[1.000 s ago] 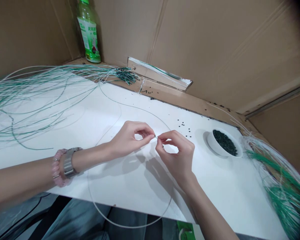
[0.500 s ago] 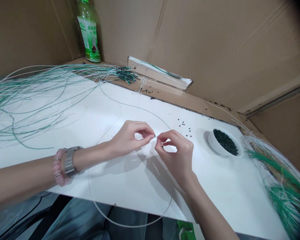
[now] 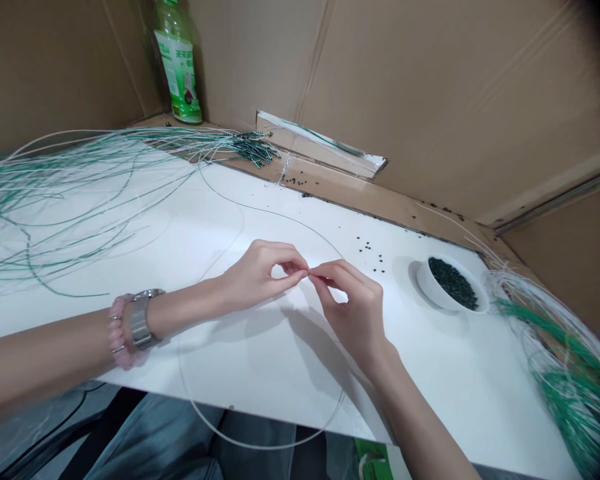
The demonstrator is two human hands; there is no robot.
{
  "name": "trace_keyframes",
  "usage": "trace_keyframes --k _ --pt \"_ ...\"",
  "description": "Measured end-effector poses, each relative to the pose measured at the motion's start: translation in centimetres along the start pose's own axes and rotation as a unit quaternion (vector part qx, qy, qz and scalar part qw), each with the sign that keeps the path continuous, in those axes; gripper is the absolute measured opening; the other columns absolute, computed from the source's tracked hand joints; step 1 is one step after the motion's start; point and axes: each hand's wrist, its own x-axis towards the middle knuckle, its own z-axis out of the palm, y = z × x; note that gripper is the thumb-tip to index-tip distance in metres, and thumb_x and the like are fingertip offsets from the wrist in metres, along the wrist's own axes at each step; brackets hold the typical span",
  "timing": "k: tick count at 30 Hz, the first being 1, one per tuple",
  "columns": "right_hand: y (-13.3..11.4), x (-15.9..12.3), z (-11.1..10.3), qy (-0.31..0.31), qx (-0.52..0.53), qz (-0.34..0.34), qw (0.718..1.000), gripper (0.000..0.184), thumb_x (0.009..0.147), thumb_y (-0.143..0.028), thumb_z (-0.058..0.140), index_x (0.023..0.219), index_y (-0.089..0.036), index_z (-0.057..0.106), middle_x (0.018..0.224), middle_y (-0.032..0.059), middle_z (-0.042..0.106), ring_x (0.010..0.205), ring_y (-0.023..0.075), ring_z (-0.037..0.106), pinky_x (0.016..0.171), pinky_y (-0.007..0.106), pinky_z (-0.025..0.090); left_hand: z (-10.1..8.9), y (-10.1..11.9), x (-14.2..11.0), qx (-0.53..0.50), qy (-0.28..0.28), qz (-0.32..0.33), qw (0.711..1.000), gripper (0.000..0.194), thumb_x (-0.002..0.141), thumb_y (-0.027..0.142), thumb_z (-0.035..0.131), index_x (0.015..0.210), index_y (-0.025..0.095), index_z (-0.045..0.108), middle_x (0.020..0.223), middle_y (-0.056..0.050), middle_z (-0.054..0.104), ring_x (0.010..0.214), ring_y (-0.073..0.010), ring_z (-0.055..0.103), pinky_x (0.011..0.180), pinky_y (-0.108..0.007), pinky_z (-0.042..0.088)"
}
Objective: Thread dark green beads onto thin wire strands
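Note:
Over the middle of the white table (image 3: 260, 373), my left hand (image 3: 267, 273) and my right hand (image 3: 353, 297) meet at the fingertips, each in a thumb-and-finger pinch. A thin cord runs to the pinched fingers; its pale loop (image 3: 260, 447) hangs below the table's front edge. What lies right at the fingertips is mostly covered. To the right of my right hand stands a white bowl (image 3: 433, 295) filled with small dark green beads (image 3: 453, 283). Several loose beads (image 3: 367, 248) are scattered beyond that hand.
Green and white cords (image 3: 105, 167) spread over the left, their beaded ends (image 3: 255, 148) bunched at the back. Another cord bundle (image 3: 570, 373) lies at the right edge. A green bottle (image 3: 180, 73) stands in the back left corner, against cardboard walls (image 3: 405, 87).
My right hand has moved slightly left, closing the small gap, so its fingertips now touch those of my left hand. The short piece of cord seen between them is covered.

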Motion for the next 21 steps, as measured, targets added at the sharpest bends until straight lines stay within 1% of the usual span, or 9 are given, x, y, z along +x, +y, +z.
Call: trace_keyframes --k 4,6,8,10,12,16,18,21 --pt "0.07 0.15 -0.09 -0.004 0.031 0.044 0.999 0.009 0.083 -0.011 0.059 0.084 -0.018 0.065 0.078 0.002 0.067 0.069 0.0101 0.061 0.063 0.023 0.057 -0.07 -0.03 0.23 -0.048 0.011 -0.043 0.998 0.012 0.082 0.019 0.06 0.075 0.013 0.068 0.07 -0.003 0.068 0.065 -0.0102 0.061 0.061 -0.019 0.046" --pt "0.17 0.27 -0.17 -0.014 0.034 0.063 0.997 0.008 0.082 -0.014 0.06 0.083 -0.019 0.066 0.08 0.0019 0.067 0.07 0.0112 0.062 0.062 0.024 0.057 -0.02 -0.06 0.23 -0.066 0.011 -0.061 0.996 0.013 0.082 0.018 0.059 0.073 0.012 0.067 0.068 -0.002 0.067 0.063 -0.01 0.061 0.061 -0.02 0.046" --pt "0.28 0.42 -0.33 -0.024 0.029 0.083 0.996 0.007 0.081 -0.015 0.06 0.078 -0.019 0.065 0.079 0.0017 0.068 0.071 0.0132 0.062 0.059 0.026 0.055 0.06 -0.11 0.18 -0.071 0.008 -0.071 0.995 0.014 0.082 0.017 0.059 0.071 0.012 0.067 0.067 -0.002 0.067 0.063 -0.0102 0.06 0.061 -0.02 0.046" --pt "0.33 0.56 -0.5 -0.035 0.023 0.105 0.994 0.006 0.078 -0.016 0.061 0.074 -0.02 0.064 0.077 0.0016 0.068 0.072 0.0152 0.062 0.056 0.027 0.053 0.12 -0.15 0.12 -0.066 0.011 -0.07 0.995 0.014 0.082 0.017 0.059 0.071 0.012 0.067 0.067 -0.002 0.067 0.062 -0.0102 0.06 0.061 -0.02 0.047" --pt "0.33 0.66 -0.59 -0.043 0.025 0.123 0.991 0.002 0.076 -0.018 0.064 0.077 -0.02 0.064 0.08 0.0019 0.068 0.074 0.0163 0.062 0.055 0.027 0.052 0.14 -0.17 0.06 -0.056 0.017 -0.062 0.996 0.013 0.081 0.018 0.06 0.071 0.012 0.067 0.067 -0.002 0.067 0.062 -0.0101 0.06 0.061 -0.02 0.046" --pt "0.31 0.7 -0.49 -0.056 0.054 0.13 0.988 0.007 0.08 -0.026 0.062 0.083 -0.021 0.066 0.085 0.0014 0.07 0.079 0.0149 0.064 0.06 0.026 0.053 0.08 -0.27 0.06 -0.038 0.005 -0.05 0.998 0.015 0.081 0.02 0.06 0.07 0.013 0.067 0.066 -0.002 0.067 0.061 -0.0097 0.06 0.059 -0.02 0.045" --pt "0.41 0.69 -0.49 -0.066 0.064 0.136 0.986 0.007 0.081 -0.024 0.06 0.081 -0.021 0.066 0.084 0.0013 0.07 0.08 0.0145 0.064 0.06 0.025 0.053 -0.01 -0.41 0.12 -0.031 0.001 -0.051 0.998 0.015 0.082 0.02 0.059 0.07 0.013 0.067 0.066 -0.001 0.067 0.061 -0.0096 0.06 0.06 -0.02 0.045" --pt "0.63 0.69 -0.75 -0.081 0.06 0.163 0.981 0.006 0.075 -0.017 0.06 0.073 -0.02 0.064 0.081 0.0018 0.069 0.078 0.0165 0.064 0.06 0.027 0.052 -0.2 -0.68 0.18 -0.011 0.005 -0.055 0.998 0.014 0.081 0.021 0.059 0.071 0.014 0.067 0.066 -0.001 0.068 0.061 -0.0098 0.059 0.06 -0.02 0.045"
